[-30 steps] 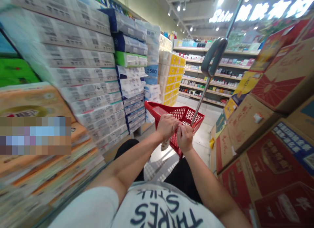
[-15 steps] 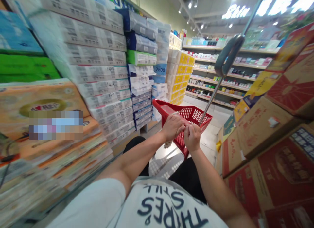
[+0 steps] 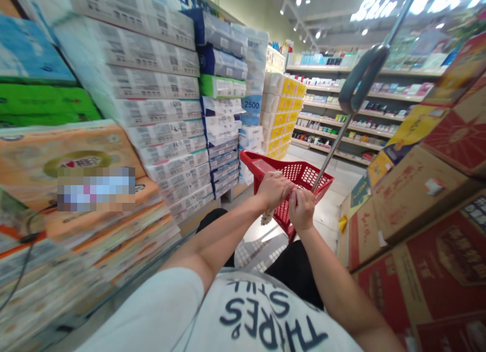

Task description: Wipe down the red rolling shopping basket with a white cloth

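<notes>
The left hand, right hand and basket have drifted right since before. Tissue stacks tower left of the fingers, which meet, curled narrow, at the basket's near rim; what they pinch is unclear. Pale floor and shelves lie beyond, cartons to the right.

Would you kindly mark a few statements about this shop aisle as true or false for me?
1. The basket is red. True.
2. The left hand and right hand are close together at the basket's near rim. True.
3. The right hand grips the grey handle. False: the handle stands free, high above both hands.
4. The cardboard boxes are stacked on the person's left. False: they are on the right, and the wrapped packs are on the left.
</notes>
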Available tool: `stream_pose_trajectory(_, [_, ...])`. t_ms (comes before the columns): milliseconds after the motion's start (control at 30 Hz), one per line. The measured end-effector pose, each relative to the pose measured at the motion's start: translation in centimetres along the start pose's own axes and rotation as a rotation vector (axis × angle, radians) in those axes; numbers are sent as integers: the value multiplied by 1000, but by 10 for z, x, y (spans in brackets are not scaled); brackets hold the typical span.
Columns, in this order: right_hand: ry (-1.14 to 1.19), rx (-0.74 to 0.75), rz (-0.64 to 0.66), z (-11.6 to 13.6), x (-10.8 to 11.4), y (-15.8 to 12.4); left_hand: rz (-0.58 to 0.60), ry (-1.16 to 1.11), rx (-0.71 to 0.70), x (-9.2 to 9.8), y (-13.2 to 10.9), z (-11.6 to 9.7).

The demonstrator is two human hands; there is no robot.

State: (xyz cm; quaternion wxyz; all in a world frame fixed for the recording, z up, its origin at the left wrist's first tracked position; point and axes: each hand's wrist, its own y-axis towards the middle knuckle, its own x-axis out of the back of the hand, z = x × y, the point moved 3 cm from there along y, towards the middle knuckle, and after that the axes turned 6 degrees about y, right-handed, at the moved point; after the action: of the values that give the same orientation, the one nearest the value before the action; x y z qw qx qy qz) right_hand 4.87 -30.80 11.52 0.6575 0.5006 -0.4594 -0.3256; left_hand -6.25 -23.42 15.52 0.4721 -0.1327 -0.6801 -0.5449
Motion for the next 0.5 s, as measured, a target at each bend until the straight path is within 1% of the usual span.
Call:
stream_pose_trajectory(67, [-5, -17, 12, -1, -1, -1, 44, -1, -41, 0, 3, -1])
stream_pose_trajectory(100, [-3, -27, 22, -2, -1, -2, 43, -9, -66, 0, 2, -1])
stream_pose_trajectory(133, [0, -34, 34, -2, -2, -2, 21, -18, -83, -1, -1, -2])
stream_pose_trajectory(200, [5, -38, 44, -2, -1, -2, -67, -27, -78, -2, -8, -3])
stream_pose_trajectory(267, [6, -33, 37, -1, 0, -1, -148, -13, -16, -4, -13, -3])
stream_pose_trajectory(300, [5, -29, 28, 0, 1, 0, -163, -6, 14, -4, -12, -3])
stream_pose_trajectory(367, [7, -23, 6, 2, 2, 1, -135, 0, 37, -4, -7, -3])
stream_pose_trajectory(433, [8, -29, -2, 3, 3, 2, -73, -11, -1, -4, -2, -4])
stream_pose_trajectory(500, [9, -44, 13, 1, 3, 2, -46, -30, -54, -4, -2, -4])
